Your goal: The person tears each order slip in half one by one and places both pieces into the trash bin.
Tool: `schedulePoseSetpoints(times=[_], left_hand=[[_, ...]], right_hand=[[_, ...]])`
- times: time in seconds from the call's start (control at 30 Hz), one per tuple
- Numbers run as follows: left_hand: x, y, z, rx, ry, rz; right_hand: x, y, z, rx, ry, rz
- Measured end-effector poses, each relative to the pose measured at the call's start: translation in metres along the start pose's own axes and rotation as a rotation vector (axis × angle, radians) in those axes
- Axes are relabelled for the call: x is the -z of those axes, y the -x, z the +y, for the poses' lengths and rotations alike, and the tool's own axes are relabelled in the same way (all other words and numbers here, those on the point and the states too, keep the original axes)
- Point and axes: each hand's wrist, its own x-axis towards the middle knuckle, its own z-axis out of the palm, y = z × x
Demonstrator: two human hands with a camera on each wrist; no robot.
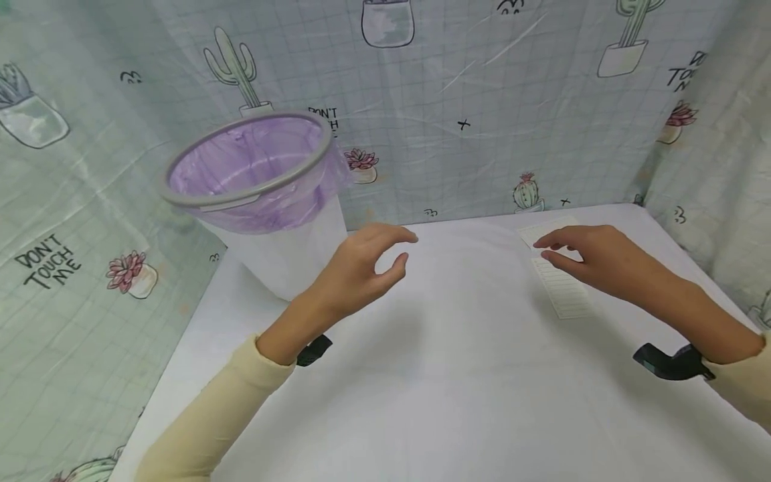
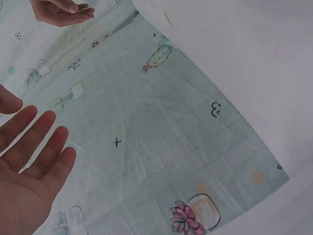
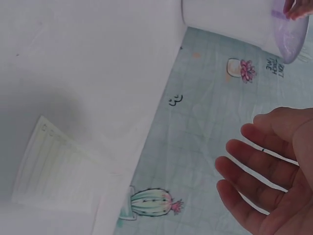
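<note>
1. The left hand (image 1: 355,274) is up in the air over the desk (image 1: 470,402). Its thumb and pointing finger are apart, with a wide gap between them. Its fingers bend a little, and it holds nothing.
2. The right hand (image 1: 596,261) is in the air too. Its fingers bend softly, there is a small gap by the thumb, and it holds nothing.
3. The lined paper (image 1: 563,291) lies flat on the right side of the desk, toward the back. The right hand is near it and hides some of it, so I cannot tell if it is one sheet or two.
4. A white bin (image 1: 289,258) stands at the back on the left side, near the left hand. It has a grey rim (image 1: 329,137) and a purple bag (image 1: 253,157) inside. The bag hangs over the outside as well.
5. The person wears pale yellow sleeves (image 1: 211,408), and a black thing (image 1: 671,361) sits at each wrist.
6. Behind the desk hangs a pale green cloth (image 1: 421,100) with cactus pictures (image 1: 231,63) and funny words (image 1: 48,261) on it.
</note>
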Motion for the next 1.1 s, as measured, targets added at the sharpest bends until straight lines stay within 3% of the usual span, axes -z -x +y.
schedulePoseSetpoints(times=[0.2, 0.43, 0.6, 0.87, 1.1], left_hand=[[-0.030, -0.007, -0.011, -0.038, 0.059, -0.029], [-0.063, -0.015, -0.018, -0.019, 0.083, -0.073], [-0.083, -0.024, -0.021, -0.043, 0.101, -0.106], [-0.113, -0.039, -0.031, -0.096, 0.155, -0.267], [-0.141, -0.054, -0.038, -0.057, 0.053, -0.437]], right_hand=[[-0.008, 0.013, 0.008, -0.023, 0.011, 0.013], [-0.016, 0.024, 0.017, -0.034, 0.024, 0.034], [-0.021, 0.029, 0.022, -0.057, -0.004, 0.036], [-0.035, 0.033, 0.025, -0.170, -0.032, -0.081], [-0.045, 0.032, 0.031, -0.219, -0.011, -0.139]])
